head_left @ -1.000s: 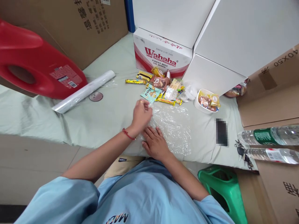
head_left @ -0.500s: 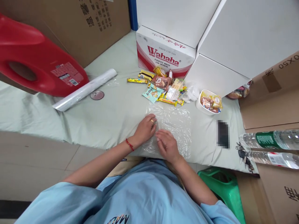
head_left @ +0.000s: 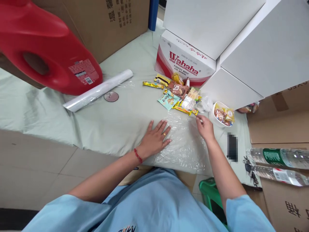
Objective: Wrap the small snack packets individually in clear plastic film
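Note:
A thin sheet of clear plastic film (head_left: 181, 145) lies crinkled on the cloth-covered table in front of me. My left hand (head_left: 155, 138) is spread flat, pressing on the film's left side. At the film's far right corner, my right hand (head_left: 205, 128) is closed in a pinch on its edge, close to the snack pile. That pile holds a chocolate-brown snack packet (head_left: 178, 89), a light-blue packet (head_left: 168, 100) and several yellow-wrapped sticks (head_left: 182, 109). Just right of my right hand stands a white bowl (head_left: 212, 116) with wrapped snacks.
A roll of plastic film (head_left: 98, 90) lies at the left beside a round disc (head_left: 111, 96) and a big red jug (head_left: 58, 48). A Wahaha carton (head_left: 185, 61) stands behind the snacks. Two water bottles (head_left: 275, 157), keys (head_left: 251, 170) and a blurred dark object (head_left: 232, 147) are at the right.
My hands have moved apart. The left one has flattened with its fingers spread; the right one has gone away and to the right, to the film's far corner. The view has shifted slightly.

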`<action>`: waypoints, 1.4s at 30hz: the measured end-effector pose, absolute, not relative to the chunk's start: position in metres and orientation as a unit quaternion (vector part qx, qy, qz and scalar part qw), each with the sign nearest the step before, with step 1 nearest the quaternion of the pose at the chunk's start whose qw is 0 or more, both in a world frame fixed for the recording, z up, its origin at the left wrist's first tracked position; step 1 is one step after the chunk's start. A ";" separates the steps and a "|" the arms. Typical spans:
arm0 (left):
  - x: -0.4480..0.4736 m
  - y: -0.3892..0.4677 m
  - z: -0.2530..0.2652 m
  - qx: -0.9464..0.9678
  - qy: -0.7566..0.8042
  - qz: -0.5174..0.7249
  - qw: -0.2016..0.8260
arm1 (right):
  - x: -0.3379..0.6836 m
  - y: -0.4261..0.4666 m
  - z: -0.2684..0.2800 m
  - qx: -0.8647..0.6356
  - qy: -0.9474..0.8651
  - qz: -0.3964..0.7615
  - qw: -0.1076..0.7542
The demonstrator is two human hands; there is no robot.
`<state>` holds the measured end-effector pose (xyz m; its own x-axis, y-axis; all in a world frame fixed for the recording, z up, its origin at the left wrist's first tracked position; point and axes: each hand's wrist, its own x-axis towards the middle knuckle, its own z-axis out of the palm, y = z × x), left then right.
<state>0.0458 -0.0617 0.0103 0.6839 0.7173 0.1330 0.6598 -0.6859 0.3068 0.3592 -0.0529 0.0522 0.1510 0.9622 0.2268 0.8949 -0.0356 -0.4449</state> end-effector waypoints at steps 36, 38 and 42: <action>0.049 -0.061 0.007 0.884 0.395 0.190 0.165 | 0.298 -0.205 0.059 -0.600 -0.769 0.022 0.221; 0.049 -0.061 0.005 0.881 0.394 0.200 0.171 | 0.299 -0.191 0.061 -0.626 -0.749 0.023 0.217; 0.050 -0.061 0.005 0.883 0.398 0.192 0.160 | 0.296 -0.164 0.045 -0.610 -0.769 0.071 0.174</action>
